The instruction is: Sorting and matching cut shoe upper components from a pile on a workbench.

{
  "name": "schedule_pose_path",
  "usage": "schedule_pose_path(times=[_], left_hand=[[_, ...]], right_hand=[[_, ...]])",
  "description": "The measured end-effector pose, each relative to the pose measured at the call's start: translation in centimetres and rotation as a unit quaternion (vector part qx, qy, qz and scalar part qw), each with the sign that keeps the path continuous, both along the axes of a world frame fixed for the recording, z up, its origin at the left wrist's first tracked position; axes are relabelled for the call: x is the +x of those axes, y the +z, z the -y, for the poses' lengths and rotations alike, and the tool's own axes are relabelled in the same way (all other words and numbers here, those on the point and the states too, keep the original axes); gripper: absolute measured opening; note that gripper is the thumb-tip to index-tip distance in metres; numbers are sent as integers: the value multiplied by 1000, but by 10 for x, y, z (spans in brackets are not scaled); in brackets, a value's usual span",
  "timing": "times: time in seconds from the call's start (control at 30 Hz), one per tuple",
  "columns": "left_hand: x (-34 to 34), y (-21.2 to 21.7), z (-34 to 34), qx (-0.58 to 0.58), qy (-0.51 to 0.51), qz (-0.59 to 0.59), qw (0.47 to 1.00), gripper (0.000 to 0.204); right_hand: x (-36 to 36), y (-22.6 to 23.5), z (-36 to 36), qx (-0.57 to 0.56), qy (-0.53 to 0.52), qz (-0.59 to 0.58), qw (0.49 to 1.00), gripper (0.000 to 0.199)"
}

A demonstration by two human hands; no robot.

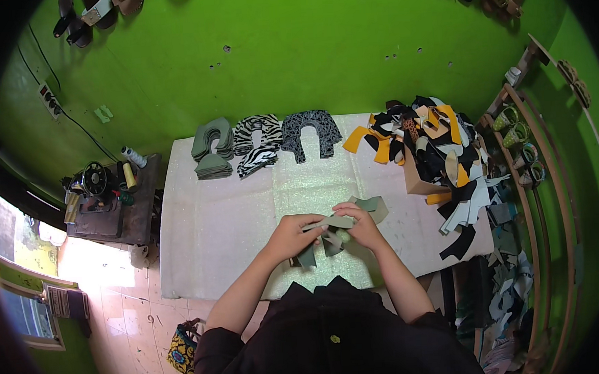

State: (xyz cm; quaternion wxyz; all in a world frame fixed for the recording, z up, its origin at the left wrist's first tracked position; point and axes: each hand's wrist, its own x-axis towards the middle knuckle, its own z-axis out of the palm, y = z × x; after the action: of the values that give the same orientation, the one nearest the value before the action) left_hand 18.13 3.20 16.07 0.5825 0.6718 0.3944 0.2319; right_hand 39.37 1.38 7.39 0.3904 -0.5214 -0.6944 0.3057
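Observation:
Over the front middle of the table, my left hand (294, 235) pinches one end of a grey-green cut piece of sheet material (336, 221). My right hand (361, 228) has its fingers closed on the other end of it. More grey-green pieces show around my hands: one (380, 210) lies beyond the right hand, and another (306, 257) hangs or lies below the left. Whether those touch the held piece I cannot tell. At the back left of the table are stacks of green U-shaped pieces (210, 136), zebra-striped pieces (248, 137) and black-and-grey patterned pieces (310, 124).
A cardboard box (421, 175) overflows with scraps (439, 129) at the table's right; more scraps spill over that side. A sewing machine (94, 179) stands on a dark stand at the left. Shelving with footwear (517, 135) lines the right wall. A patterned bag (183, 349) rests on the floor.

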Motion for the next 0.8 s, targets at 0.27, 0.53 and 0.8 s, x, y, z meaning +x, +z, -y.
schedule_pose_path(times=[0.27, 0.53, 0.8], left_hand=[[-22, -125, -14, -217, 112, 22, 969, 19], [-55, -170, 2, -301, 178, 5, 937, 22], [-39, -141, 18, 13, 241, -216, 946, 30]], right_hand=[[6, -76, -4, -247, -108, -221, 937, 17], [-16, -57, 6, -205, 4, 134, 970, 11], [-24, -59, 16, -66, -8, 214, 975, 24]])
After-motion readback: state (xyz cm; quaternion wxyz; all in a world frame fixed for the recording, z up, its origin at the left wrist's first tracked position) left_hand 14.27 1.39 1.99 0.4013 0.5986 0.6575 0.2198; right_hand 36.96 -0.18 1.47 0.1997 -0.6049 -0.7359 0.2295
